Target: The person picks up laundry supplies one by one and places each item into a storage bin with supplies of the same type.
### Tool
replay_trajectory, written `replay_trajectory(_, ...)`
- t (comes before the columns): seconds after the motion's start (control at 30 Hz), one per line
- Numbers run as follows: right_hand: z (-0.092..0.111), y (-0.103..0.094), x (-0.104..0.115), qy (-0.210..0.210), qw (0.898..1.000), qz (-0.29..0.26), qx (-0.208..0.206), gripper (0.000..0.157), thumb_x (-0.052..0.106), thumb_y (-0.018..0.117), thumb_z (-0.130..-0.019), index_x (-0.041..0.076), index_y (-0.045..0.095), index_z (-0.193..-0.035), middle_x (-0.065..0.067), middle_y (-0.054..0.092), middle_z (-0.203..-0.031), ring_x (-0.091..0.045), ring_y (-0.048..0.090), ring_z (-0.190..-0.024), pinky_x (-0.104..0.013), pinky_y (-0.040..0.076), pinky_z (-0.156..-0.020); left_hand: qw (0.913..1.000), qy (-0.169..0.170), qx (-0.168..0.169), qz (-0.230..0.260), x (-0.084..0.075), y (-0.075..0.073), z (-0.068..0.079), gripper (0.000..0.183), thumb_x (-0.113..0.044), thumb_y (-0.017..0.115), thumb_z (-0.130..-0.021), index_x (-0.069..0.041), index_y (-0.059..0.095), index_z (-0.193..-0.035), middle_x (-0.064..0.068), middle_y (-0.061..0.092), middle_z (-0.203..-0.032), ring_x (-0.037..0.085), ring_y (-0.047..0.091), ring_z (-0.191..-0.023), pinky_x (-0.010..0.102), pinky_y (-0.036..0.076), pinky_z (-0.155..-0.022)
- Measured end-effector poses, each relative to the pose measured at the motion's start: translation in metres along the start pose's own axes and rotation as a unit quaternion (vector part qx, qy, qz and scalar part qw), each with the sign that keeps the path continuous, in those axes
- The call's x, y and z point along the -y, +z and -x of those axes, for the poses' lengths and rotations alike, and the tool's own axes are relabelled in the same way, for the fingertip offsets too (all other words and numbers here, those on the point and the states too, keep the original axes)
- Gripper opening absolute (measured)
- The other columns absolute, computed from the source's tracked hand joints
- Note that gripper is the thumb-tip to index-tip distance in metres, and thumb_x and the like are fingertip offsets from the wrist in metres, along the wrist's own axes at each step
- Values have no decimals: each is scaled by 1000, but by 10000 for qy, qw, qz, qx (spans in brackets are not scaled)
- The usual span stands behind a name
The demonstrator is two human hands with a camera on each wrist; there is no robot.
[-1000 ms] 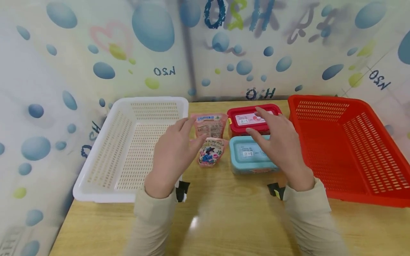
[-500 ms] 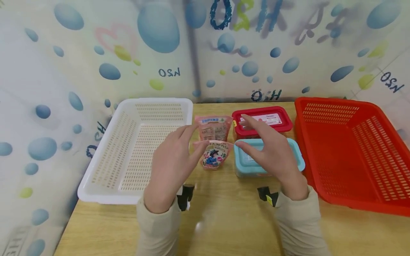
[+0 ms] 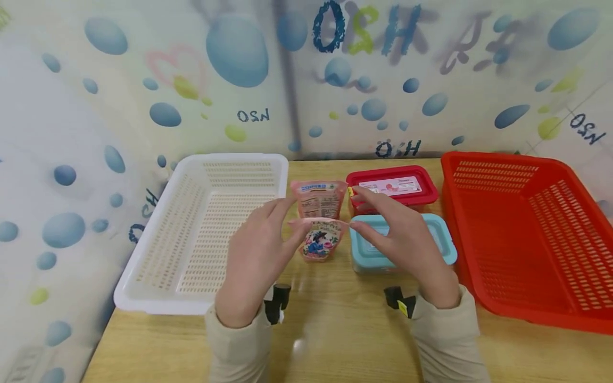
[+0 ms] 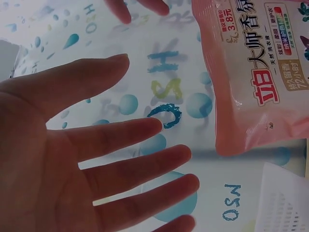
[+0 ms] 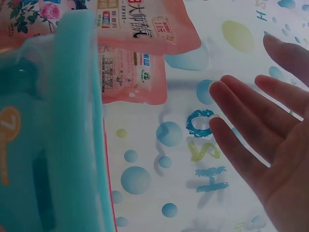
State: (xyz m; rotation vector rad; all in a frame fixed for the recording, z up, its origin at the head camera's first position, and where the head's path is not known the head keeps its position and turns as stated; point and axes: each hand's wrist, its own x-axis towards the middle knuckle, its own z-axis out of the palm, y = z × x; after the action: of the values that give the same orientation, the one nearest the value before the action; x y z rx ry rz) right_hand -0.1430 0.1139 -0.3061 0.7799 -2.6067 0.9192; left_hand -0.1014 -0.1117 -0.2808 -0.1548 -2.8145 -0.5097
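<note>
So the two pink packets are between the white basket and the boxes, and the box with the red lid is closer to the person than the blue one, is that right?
Not quite: the head view shows the blue-lidded box nearer the person and the red-lidded box behind it. The two pink packets are between the white basket and the boxes.

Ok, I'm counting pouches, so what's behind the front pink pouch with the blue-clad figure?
A second pink pouch, its printed upper part in view. The front pouch covers its lower part, so anything down there cannot be seen.
</note>
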Motion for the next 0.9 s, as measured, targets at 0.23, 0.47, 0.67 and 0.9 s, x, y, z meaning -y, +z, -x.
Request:
replay_trajectory(0.23,-2,8,-2,-7,10000,-40,66,66,30,69,-77,24,38,-136,2,57,-118,-16,56,-100,-36,49,-77,9999,53,141,-36,2,2,1,52,-44,59,-81,-18,52,-125,1,55,-118,21,51,-106,41,44,-81)
replay_trajectory(0.47,-2,8,-4,64,9996,83,246,65,38,65,-78,25,38,-136,2,49,-128,-16,51,-109,-37,48,-79,9998,133,36,-175,4,8,-1,53,-47,59,-80,-12,56,-120,6,58,-113,26,54,-101,43,44,-79)
replay_trajectory(0.67,-2,10,-5,53,9993,55,357,65,39,64,-78,23,39,-136,1,56,-118,-13,55,-99,-33,49,-76,9992,73,378,-62,7,11,-2,50,-44,58,-81,-14,55,-122,4,58,-112,24,54,-100,41,45,-78)
replay_trajectory(0.9,-4,16,-5,39,9991,12,419,68,36,66,-78,26,34,-137,2,53,-116,-13,55,-93,-30,50,-72,9964,-56,824,-204,9,12,-4,50,-47,58,-82,-19,53,-123,2,60,-106,20,57,-90,38,47,-67)
